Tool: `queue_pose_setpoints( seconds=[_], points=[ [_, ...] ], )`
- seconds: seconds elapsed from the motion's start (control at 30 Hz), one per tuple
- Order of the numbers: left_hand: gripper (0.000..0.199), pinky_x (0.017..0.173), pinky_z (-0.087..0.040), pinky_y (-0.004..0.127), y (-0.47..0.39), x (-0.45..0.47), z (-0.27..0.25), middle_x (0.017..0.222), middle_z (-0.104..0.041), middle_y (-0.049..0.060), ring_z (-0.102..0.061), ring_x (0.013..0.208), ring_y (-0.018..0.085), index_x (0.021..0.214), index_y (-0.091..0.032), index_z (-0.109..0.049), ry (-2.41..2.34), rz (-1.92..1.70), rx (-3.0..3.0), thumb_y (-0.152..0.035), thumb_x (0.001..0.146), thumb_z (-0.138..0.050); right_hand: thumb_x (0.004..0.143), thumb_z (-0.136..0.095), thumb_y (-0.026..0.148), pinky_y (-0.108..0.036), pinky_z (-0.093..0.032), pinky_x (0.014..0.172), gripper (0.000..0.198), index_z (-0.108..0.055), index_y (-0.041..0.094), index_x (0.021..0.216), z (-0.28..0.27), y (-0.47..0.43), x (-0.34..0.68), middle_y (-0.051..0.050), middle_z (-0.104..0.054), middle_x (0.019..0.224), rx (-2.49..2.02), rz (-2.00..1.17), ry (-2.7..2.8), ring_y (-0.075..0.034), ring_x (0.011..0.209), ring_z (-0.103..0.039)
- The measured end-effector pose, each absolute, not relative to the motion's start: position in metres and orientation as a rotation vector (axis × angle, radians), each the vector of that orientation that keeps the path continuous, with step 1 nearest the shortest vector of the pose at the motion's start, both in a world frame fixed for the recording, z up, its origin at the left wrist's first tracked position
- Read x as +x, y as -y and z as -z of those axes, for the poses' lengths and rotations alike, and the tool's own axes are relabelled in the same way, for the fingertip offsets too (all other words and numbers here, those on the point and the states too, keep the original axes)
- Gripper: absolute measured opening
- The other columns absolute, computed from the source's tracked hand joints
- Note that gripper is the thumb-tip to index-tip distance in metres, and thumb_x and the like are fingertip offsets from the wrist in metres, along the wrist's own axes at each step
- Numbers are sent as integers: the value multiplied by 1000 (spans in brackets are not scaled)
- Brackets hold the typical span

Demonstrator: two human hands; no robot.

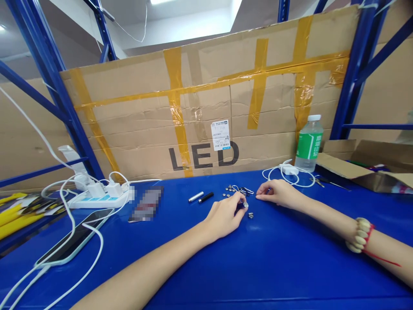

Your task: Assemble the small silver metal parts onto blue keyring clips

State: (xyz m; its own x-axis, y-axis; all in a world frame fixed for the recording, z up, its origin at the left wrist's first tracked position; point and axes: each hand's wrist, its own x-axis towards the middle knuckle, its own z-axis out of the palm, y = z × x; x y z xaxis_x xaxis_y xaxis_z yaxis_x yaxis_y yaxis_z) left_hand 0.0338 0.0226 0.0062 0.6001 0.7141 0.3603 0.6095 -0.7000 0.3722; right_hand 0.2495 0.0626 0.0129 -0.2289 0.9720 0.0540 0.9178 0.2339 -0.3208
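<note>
My left hand [226, 215] is closed around a small cylinder [245, 205] whose round silvery end points to the right. My right hand [281, 193] rests on the table to the right of it, fingertips pinched together; whatever they hold, if anything, is too small to make out. Between and behind the hands lie several small round metal discs [228, 195] and some silvery clips [247, 190]. Just right of my left hand sits a small coiled metal piece [251, 215]. A silver tube [195, 197] and a black tube [205, 197] lie side by side left of my left hand.
On the left are a phone [74, 237], a blurred-out flat object [146, 204] and a white power strip [100, 199] with trailing cables. A water bottle [309, 144], white charger cable [290, 170], pliers-like tool [318, 181] and open carton [364, 172] stand or lie at right.
</note>
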Motion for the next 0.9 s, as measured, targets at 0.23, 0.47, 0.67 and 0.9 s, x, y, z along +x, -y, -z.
queue_pose_setpoints(
  seconds=[0.23, 0.47, 0.67, 0.9],
  points=[
    [17, 67, -40, 25, -23, 34, -5, 100, -59, -3, -57, 87, 14, 98, -23, -47, -1119, -743, 2616, -30, 87, -37, 57, -24, 80, 8, -18, 52, 77, -58, 22, 96, -12, -62, 248, 8, -54, 88, -1844, -258, 2237, 22, 52, -28],
    [20, 77, -41, 24, -25, 35, -3, 98, -59, -3, -55, 92, 13, 91, -20, -52, -1086, -768, 2648, -31, 89, -35, 61, -24, 77, 3, -8, 46, 70, -61, 24, 89, -13, -60, 250, 10, -53, 86, -1865, -161, 2207, 21, 50, -18],
    [20, 70, -41, 23, -24, 35, -2, 95, -58, -3, -56, 87, 13, 86, -18, -52, -1100, -775, 2701, -31, 88, -36, 64, -29, 71, 6, -9, 46, 58, -59, 27, 89, -15, -61, 251, 12, -52, 91, -1879, -221, 2226, 22, 53, -24],
    [20, 67, -40, 23, -24, 35, -2, 91, -58, -2, -55, 84, 12, 84, -18, -51, -1080, -775, 2747, -29, 88, -36, 56, -26, 81, 7, -15, 48, 75, -57, 25, 95, -14, -63, 252, 9, -53, 91, -1934, -335, 2255, 21, 55, -31]
  ],
)
